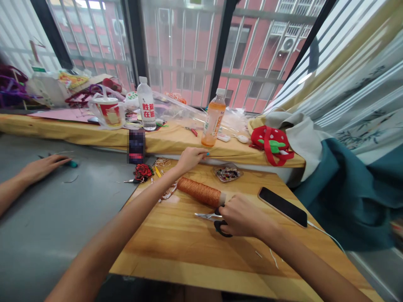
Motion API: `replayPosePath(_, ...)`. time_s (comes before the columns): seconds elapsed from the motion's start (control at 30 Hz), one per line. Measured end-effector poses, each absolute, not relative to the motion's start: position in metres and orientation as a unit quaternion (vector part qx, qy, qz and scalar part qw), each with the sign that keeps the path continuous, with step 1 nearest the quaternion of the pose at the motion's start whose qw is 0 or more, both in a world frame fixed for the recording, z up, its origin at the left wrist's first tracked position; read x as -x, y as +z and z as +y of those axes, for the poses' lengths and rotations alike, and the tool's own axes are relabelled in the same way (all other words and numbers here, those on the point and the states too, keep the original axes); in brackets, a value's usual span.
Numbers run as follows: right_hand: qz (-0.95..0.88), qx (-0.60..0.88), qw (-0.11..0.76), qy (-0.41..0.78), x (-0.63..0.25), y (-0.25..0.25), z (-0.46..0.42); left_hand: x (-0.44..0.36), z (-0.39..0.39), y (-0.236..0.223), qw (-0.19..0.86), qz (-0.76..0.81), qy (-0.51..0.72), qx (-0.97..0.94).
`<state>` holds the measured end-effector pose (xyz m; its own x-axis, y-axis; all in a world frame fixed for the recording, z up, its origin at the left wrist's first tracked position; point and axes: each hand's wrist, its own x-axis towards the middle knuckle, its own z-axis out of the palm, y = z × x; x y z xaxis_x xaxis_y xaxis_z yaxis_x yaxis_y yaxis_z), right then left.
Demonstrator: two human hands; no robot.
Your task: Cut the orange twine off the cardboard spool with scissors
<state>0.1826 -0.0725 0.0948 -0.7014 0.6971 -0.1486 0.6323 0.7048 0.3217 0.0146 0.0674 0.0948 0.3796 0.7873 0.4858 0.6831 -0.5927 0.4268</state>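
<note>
My right hand (241, 216) is closed round the black handles of a pair of scissors (206, 216), low over the wooden table. Their silver blades point left and look nearly together. Farther forward, my left hand (189, 160) is pinched shut by the edge of the yellow-covered ledge. A small bright blue spot shows at its fingertips, too small to name. Between my hands lies a spool of orange thread (200, 191) on its side. A clear box of beads (228, 172) sits to the right of my left hand.
Another person's hand (44, 168) rests on the grey table (63, 235) beside a teal-handled tool. A phone (283, 206) with a white cable lies right. On the ledge stand an orange drink bottle (213, 119), a water bottle (146, 107) and a red strawberry bag (270, 142).
</note>
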Motion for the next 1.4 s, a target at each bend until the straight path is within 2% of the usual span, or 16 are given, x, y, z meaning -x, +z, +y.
replayPosePath(0.1, 0.917, -0.363, 0.122, 0.112, -0.186, 0.089, -0.077, -0.021, 0.086, 0.072, 0.06, 0.462, 0.234, -0.853)
replayPosePath(0.3, 0.911, -0.393, 0.082, 0.096, -0.203, 0.086, -0.084, -0.002, 0.109, 0.052, 0.059, 0.467, 0.168, -0.866)
replayPosePath(0.43, 0.896, -0.435, -0.023, 0.088, -0.213, 0.087, -0.074, 0.038, 0.097, 0.049, 0.026, 0.48, 0.161, -0.862)
replayPosePath(0.57, 0.888, -0.444, -0.114, 0.03, -0.21, 0.072, -0.05, 0.077, 0.047, 0.029, -0.049, 0.476, 0.149, -0.865)
replayPosePath(0.8, 0.861, -0.491, -0.11, -0.08, -0.204, 0.051, -0.029, 0.095, -0.014, -0.004, -0.117, 0.45, 0.082, -0.881)
replayPosePath(0.97, 0.839, -0.51, -0.125, -0.141, -0.223, 0.059, -0.04, 0.098, -0.02, -0.007, -0.17, 0.49, 0.106, -0.849)
replayPosePath(1.07, 0.828, -0.52, -0.133, -0.165, -0.231, 0.062, -0.043, 0.085, -0.03, 0.001, -0.185, 0.507, 0.166, -0.826)
replayPosePath(1.17, 0.826, -0.512, -0.121, -0.204, -0.233, 0.063, -0.039, 0.056, -0.046, 0.017, -0.175, 0.409, 0.216, -0.869)
replayPosePath(1.27, 0.822, -0.484, -0.119, -0.276, -0.232, 0.061, -0.033, 0.023, -0.057, 0.03, -0.133, 0.262, 0.207, -0.933)
replayPosePath(1.4, 0.808, -0.437, -0.121, -0.376, -0.231, 0.057, -0.026, -0.009, -0.054, 0.03, -0.04, 0.223, 0.224, -0.948)
